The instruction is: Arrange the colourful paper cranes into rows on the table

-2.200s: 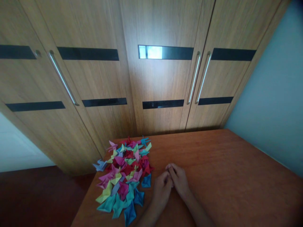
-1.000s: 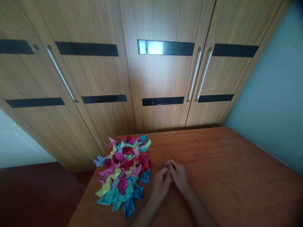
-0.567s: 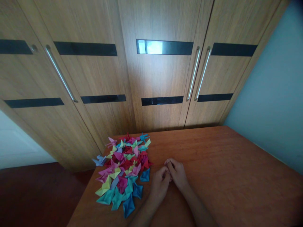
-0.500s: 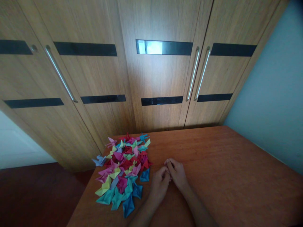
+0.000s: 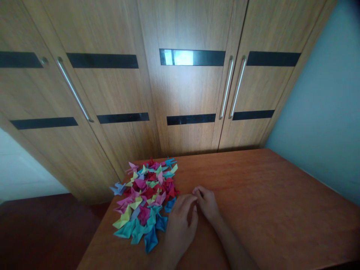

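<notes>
Curving our left hand (image 5: 180,224), thumb parted, beside folded papers (image 5: 144,215), we cannot tell whether our right hand (image 5: 207,205) grips anything.

Bare left hand (image 5: 180,224) and right hand (image 5: 207,203), bare tapering forearms (image 5: 231,242).

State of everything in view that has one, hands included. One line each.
Wardrobe doors: shut.
Upper middle black strip: reflecting bright light.
Folded paper pieces: folded, crowded together in mixed colors.
Blue piece nearest the hands: folded, partly hidden.
Table: bearing the paper pieces.
Left hand: fingers curved, thumb apart.
Right hand: fingers curled; can't tell if holding anything.
</notes>
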